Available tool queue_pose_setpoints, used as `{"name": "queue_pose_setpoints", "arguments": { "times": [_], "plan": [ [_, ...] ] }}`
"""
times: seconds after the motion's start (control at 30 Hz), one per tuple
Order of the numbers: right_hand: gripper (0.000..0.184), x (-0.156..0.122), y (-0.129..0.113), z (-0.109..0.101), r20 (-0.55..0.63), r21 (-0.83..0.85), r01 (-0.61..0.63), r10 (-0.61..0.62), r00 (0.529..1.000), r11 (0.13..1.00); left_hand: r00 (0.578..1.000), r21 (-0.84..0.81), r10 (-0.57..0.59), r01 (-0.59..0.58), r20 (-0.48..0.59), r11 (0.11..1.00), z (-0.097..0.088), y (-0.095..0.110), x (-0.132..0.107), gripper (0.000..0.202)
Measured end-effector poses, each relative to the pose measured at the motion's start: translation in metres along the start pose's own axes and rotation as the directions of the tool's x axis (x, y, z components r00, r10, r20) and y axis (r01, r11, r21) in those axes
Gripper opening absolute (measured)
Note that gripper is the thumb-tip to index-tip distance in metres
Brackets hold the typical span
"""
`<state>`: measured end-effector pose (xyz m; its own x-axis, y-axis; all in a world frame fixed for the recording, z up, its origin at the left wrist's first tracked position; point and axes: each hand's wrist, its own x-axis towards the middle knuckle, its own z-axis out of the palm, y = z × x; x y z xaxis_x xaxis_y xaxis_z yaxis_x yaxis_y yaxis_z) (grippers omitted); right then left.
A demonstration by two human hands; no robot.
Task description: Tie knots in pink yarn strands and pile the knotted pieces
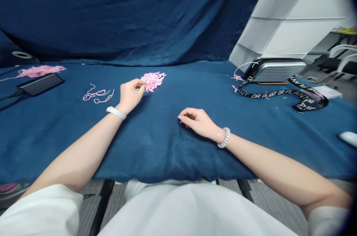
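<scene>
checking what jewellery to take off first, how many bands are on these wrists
2. A white band sits on the left wrist, and a pale coil bracelet sits on the right wrist. More could be hidden under the sleeves.

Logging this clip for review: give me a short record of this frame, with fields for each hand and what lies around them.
Left hand: fingertips at the edge of a pile of pink yarn bits
Right hand: loosely curled on the blue cloth, nothing visibly held
Nearby: loose pink yarn strand
Farther: pink yarn bundle; dark phone; black DR PLANT strap; ribbed silver case
</scene>
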<state>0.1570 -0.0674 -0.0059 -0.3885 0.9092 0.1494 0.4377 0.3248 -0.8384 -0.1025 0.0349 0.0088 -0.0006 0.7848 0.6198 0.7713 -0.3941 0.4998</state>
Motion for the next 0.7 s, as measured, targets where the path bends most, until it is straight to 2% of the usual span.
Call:
{"name": "queue_pose_setpoints", "arguments": {
  "times": [0.1, 0.23, 0.3, 0.43, 0.5, 0.6, 0.7],
  "plan": [
    [0.025, 0.0, 0.0, 0.0, 0.007, -0.013, 0.022, -0.022, 1.0, 1.0, 0.999, 0.172, 0.044, -0.04, -0.021, 0.984, -0.004, -0.022, 0.004, 0.024],
    [0.021, 0.0, 0.0, 0.0, 0.025, -0.035, 0.058, -0.057, 0.998, 0.998, 0.999, 0.343, -0.041, 0.048, -0.029, 0.938, -0.004, -0.04, 0.004, 0.032],
    [0.019, -0.001, 0.0, 0.0, 0.029, -0.053, 0.079, -0.078, 0.997, 0.995, 0.998, 0.388, -0.065, 0.06, 0.002, 0.92, -0.003, -0.046, 0.005, 0.035],
    [0.017, -0.001, 0.0, 0.0, 0.046, -0.101, 0.119, -0.115, 0.992, 0.988, 0.987, 0.406, -0.091, 0.028, 0.135, 0.913, 0.003, -0.058, 0.007, 0.045],
    [0.017, -0.001, 0.0, 0.0, 0.06, -0.117, 0.137, -0.131, 0.99, 0.984, 0.98, 0.397, -0.122, 0.049, 0.16, 0.916, 0.006, -0.063, 0.009, 0.045],
    [0.017, -0.002, -0.001, -0.001, 0.073, -0.136, 0.157, -0.149, 0.986, 0.978, 0.981, 0.381, -0.158, 0.106, 0.109, 0.919, 0.005, -0.071, 0.014, 0.04],
    [0.017, -0.002, -0.001, -0.001, 0.084, -0.148, 0.172, -0.161, 0.983, 0.974, 0.976, 0.376, -0.216, 0.192, 0.022, 0.906, -0.008, -0.087, 0.02, 0.038]
  ]
}}
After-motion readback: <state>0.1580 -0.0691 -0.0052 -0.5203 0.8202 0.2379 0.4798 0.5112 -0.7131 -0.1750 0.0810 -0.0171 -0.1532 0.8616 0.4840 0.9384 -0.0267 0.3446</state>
